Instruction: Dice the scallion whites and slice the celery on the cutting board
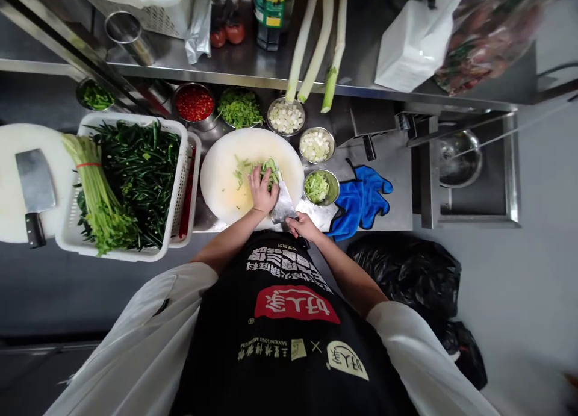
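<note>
On a round white cutting board point(219, 181) my left hand point(263, 191) bends its fingers over a small bunch of green celery point(271, 166), holding it down. My right hand point(303, 226) is wrapped round the handle of a cleaver point(283, 204). Its blade lies just right of my left fingers, against the celery. Loose cut greens point(242, 165) are scattered left of the bunch. A metal bowl of celery pieces point(316, 187) stands beside the board on the right.
Bowls of chopped red chili point(194, 103), herbs point(240, 108) and white cubes point(286, 116) line the back. A basket point(167, 238) of green chilies stands left, near a second cleaver point(36, 181). Blue gloves point(361, 199) lie right. Leek stalks point(332, 82) overhang the shelf.
</note>
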